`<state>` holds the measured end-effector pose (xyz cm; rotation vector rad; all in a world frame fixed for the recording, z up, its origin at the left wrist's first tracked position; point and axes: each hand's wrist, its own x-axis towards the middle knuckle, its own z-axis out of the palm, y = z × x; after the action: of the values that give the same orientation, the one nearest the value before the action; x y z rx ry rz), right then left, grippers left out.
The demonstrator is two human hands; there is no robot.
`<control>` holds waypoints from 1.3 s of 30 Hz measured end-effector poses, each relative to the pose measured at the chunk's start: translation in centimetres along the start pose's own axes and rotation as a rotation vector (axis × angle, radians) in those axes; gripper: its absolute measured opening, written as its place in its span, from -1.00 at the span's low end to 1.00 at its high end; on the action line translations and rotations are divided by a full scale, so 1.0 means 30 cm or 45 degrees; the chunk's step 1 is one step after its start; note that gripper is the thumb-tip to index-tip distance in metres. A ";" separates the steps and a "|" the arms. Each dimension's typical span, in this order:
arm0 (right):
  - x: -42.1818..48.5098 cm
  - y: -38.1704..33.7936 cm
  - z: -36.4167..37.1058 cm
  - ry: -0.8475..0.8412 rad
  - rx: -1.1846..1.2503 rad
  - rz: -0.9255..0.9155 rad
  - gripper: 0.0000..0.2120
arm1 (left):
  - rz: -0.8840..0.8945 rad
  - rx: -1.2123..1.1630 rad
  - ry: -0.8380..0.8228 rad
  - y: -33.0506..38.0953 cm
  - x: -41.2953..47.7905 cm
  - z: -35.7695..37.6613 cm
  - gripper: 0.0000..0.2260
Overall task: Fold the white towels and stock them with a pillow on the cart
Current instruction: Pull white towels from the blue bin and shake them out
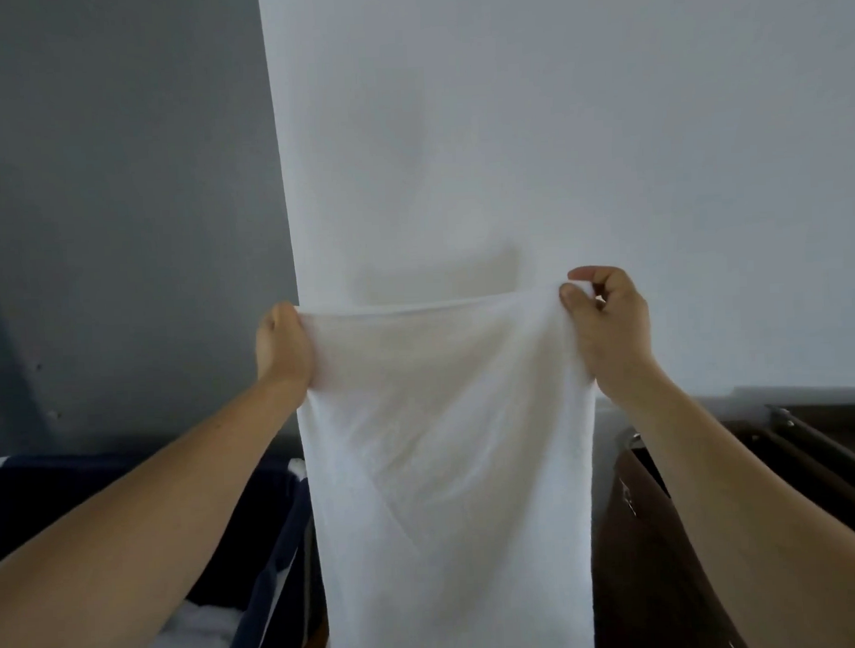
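A white towel (450, 468) hangs straight down in front of me, stretched flat along its top edge at about chest height. My left hand (283, 350) grips the top left corner, fingers curled into the cloth. My right hand (605, 327) pinches the top right corner between thumb and fingers. The towel's lower end runs out of the bottom of the view. No pillow is visible.
A dark navy fabric bin (259, 548) sits at lower left with white linen (203, 627) inside. A dark brown cart (665, 533) with metal rails stands at lower right. Behind the towel are a grey wall (121, 213) and a white wall (602, 123).
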<state>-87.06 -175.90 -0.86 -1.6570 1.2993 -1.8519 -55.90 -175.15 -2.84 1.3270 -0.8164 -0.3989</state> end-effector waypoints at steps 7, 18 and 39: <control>-0.028 0.092 -0.062 -0.154 -0.233 0.158 -0.67 | 0.060 -0.018 -0.460 -0.108 0.010 -0.039 -0.79; 0.003 0.030 -0.105 -0.943 -1.161 0.166 -0.87 | 0.322 0.626 -0.585 -0.148 0.138 -0.048 -0.79; 0.050 -0.348 0.007 0.429 -0.025 0.008 -0.88 | 0.332 -0.112 -0.448 0.374 0.250 -0.071 -0.85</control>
<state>-84.00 -171.61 8.28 -1.3872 1.4509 -2.1899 -51.46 -176.20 10.04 1.0641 -1.2363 -0.4616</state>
